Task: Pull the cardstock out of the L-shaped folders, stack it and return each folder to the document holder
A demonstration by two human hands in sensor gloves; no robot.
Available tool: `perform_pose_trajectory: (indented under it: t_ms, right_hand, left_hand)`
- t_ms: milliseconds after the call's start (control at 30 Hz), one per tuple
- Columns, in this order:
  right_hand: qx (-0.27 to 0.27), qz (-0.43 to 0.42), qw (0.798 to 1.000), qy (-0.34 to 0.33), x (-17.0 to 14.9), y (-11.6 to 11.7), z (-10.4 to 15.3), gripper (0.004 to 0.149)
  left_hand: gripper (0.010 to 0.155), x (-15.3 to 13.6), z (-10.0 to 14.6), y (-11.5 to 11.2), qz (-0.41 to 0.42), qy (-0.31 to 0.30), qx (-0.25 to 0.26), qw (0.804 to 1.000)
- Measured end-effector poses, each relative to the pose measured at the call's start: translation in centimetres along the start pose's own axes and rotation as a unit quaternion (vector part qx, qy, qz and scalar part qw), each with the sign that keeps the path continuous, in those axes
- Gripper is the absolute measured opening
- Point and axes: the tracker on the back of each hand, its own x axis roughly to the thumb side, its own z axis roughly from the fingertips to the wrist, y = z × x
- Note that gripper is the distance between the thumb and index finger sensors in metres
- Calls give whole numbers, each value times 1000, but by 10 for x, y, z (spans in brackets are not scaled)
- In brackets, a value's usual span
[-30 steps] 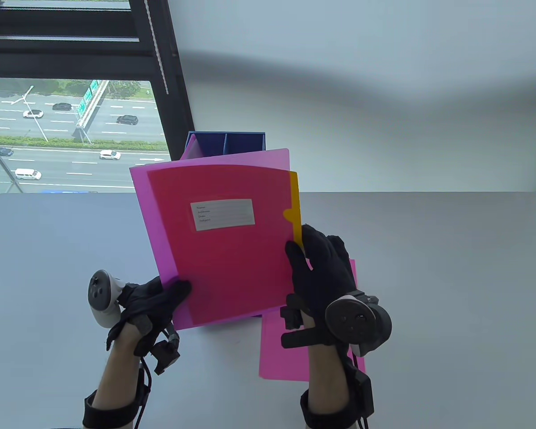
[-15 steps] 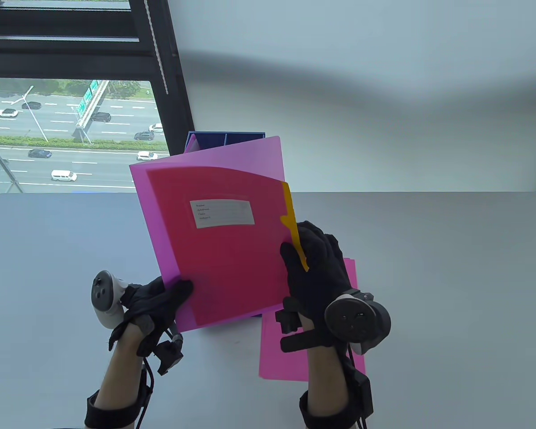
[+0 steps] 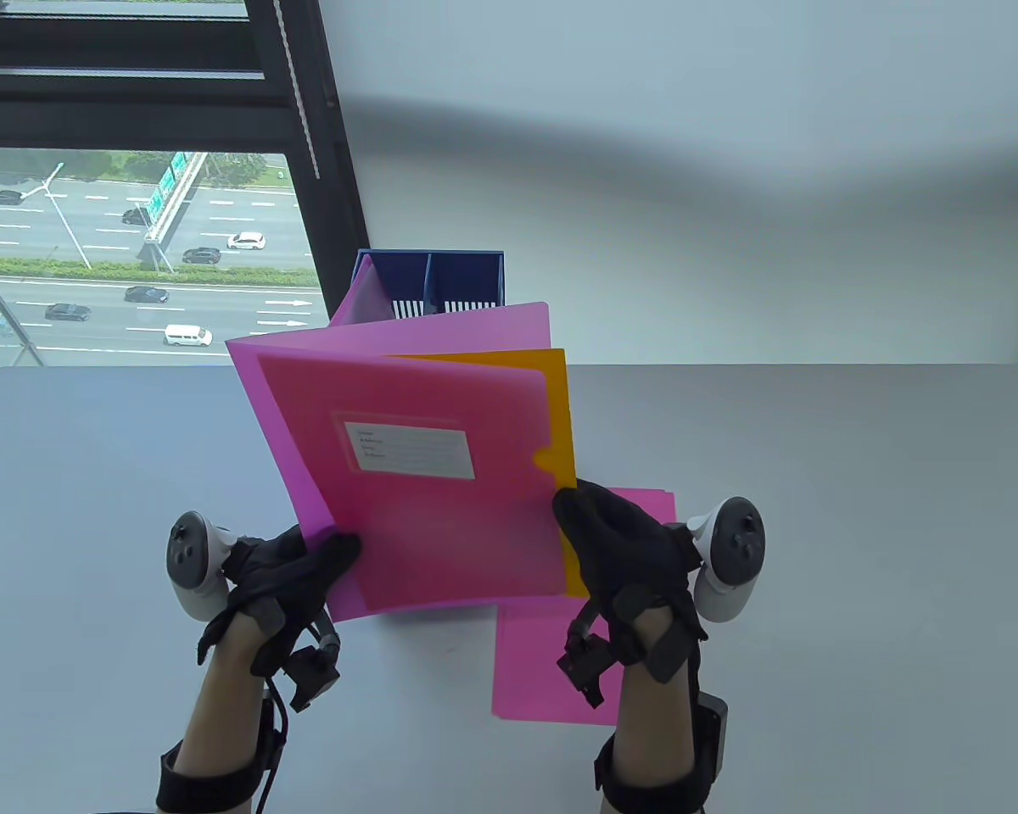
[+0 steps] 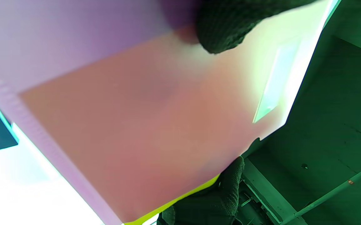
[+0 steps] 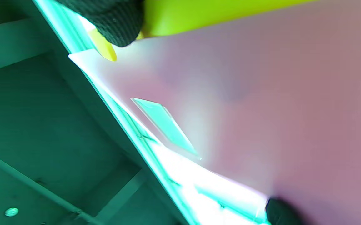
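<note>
Cardstock (image 3: 557,398), orange, pokes out the right side of the pink folder (image 3: 441,500) held above the counter (image 3: 814,509). Your left hand (image 3: 293,572) pinches the folder's near-left corner; your right hand (image 3: 619,551) pinches the cardstock. Loosen the left and the folder likely slides along too.

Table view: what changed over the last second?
The right hand rolled over, tracker now on its outer side, and drew the orange cardstock rightward, partly out of the pink folder; a wider orange band shows along the folder's right and top edge. The folder tilted slightly. Unchanged: left hand grips the folder's lower-left corner; pink sheets on the table; blue holder behind.
</note>
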Motion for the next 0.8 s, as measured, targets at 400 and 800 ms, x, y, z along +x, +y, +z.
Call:
perform_pose_trajectory:
  t_ms: [400,800]
  right_hand:
    - [-26,67,997,34,2,-5,-1,44]
    - [-110,242,964,-24,21,5,3,43]
  left_hand:
    - [47,-1,0,1,0,4,-10,1000]
    - [47,-1,0,2,4,4,-6,1000]
